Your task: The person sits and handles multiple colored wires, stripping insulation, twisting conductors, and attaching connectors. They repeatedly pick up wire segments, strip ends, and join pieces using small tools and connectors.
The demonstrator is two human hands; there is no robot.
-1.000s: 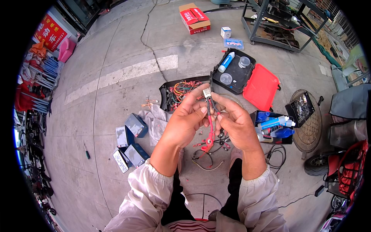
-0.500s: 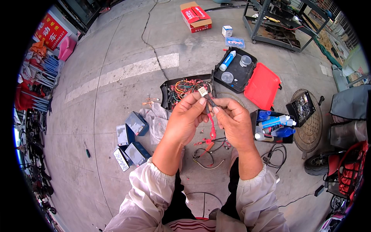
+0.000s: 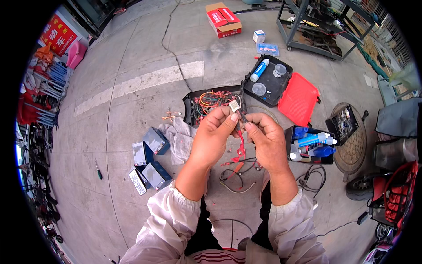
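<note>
My left hand (image 3: 211, 141) pinches a wiring lead with a white plug (image 3: 234, 106) at its top, just below the plug. Opposite it, my right hand (image 3: 268, 143) grips the dark part of the same lead between thumb and fingers. The lead's red part and red terminal (image 3: 240, 150) dangle between my hands. Behind them lies a black tray of tangled coloured wires (image 3: 213, 99). More short leads (image 3: 237, 174) lie on the ground below.
Several blue batteries (image 3: 154, 141) and a grey rag (image 3: 176, 145) sit left; an open case with red lid (image 3: 299, 97), a bin of bottles (image 3: 318, 149) and a small parts tray (image 3: 343, 130) sit right. A wheeled cart (image 3: 316, 48) and red carton (image 3: 224, 22) stand farther back.
Over the last second my fingers have drawn closer around the lead's dark part, and the white plug has tilted and shifted slightly, first left and down, then a little right.
</note>
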